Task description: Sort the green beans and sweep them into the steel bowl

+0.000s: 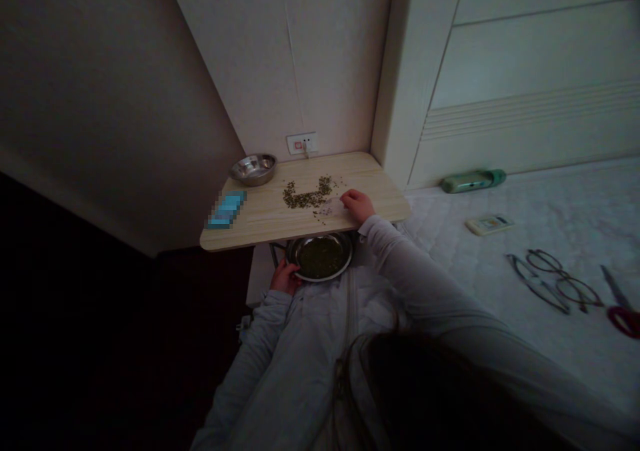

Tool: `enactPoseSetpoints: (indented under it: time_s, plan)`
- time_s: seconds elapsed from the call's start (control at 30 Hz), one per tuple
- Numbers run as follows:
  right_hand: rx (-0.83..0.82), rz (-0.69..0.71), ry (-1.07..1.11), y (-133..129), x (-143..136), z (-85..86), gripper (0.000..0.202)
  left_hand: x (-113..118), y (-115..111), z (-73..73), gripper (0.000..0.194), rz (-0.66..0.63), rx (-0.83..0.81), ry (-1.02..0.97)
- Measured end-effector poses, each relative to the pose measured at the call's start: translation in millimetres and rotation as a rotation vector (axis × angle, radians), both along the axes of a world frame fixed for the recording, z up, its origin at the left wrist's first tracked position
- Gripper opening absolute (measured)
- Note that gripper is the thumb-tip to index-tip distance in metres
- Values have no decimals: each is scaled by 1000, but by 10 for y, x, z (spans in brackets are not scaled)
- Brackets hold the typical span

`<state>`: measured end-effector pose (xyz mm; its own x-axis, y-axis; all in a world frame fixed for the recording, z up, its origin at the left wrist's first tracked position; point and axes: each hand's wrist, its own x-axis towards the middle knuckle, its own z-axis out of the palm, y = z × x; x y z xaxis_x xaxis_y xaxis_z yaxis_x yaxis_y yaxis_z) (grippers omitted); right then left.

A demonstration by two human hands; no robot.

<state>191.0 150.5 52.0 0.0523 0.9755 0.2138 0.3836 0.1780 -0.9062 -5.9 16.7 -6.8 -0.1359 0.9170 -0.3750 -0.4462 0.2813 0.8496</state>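
My left hand (286, 277) grips the left rim of a metal bowl (345, 265) at my lap, just under the table's front edge. Small green beans or seeds (323, 257) cover the bowl's bottom. Above it, my right hand (358, 205) reaches over the small wooden table (260, 227), fingers pinched on a thin, see-through piece of plastic (331, 206). This piece lies against the right side of a scattered patch of small green beans (303, 200) on the tabletop. Its exact kind is too blurred to tell.
A second metal bowl (254, 169) and a phone with a blurred screen (227, 209) stand at the table's left. On the bed to my right lie a green bottle-like object (473, 181), a white remote (489, 224), eyeglasses (564, 280) and red-handled scissors (623, 314).
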Motion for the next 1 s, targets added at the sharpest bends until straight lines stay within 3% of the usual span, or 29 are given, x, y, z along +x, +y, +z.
enactPoseSetpoints:
  time_s: [1.0]
  plan:
    - [2, -14, -16, 10, 7, -13, 21, -14, -3, -6, 26, -13, 10, -2]
